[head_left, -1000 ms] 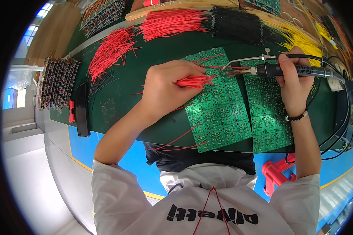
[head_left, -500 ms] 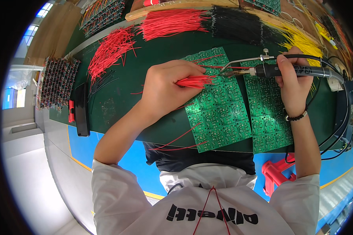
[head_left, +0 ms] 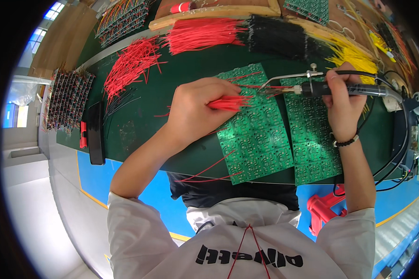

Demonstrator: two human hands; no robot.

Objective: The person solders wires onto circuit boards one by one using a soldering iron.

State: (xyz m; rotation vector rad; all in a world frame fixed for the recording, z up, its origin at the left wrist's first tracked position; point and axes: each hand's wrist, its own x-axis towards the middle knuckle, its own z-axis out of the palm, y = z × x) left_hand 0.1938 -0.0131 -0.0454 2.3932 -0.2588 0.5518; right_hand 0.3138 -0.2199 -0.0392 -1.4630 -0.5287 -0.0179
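Note:
My left hand (head_left: 198, 104) is closed round a bundle of short red wires (head_left: 230, 103), their ends pointing right over a green circuit board panel (head_left: 258, 139). From its fingertips a single red wire seems to run toward the soldering iron's tip. In my right hand (head_left: 344, 100) is a black-handled soldering iron (head_left: 319, 88) with a thin metal feed tube (head_left: 284, 76) clamped above it. The iron's tip and the tube's end meet at the upper part of the panel; exact contact is too small to tell. Several red wires stick out from the panel's left edge.
A second green panel (head_left: 309, 144) lies beside the first. Behind are piles of red wires (head_left: 205, 35), black wires (head_left: 277, 37) and yellow wires (head_left: 354, 53). A black phone (head_left: 96, 132) and a stack of wired boards (head_left: 69, 100) are at left. Cables (head_left: 400, 149) hang at right.
The whole view has shifted slightly. Both hands keep their holds, and the iron's tip stays at about the same part of the panel.

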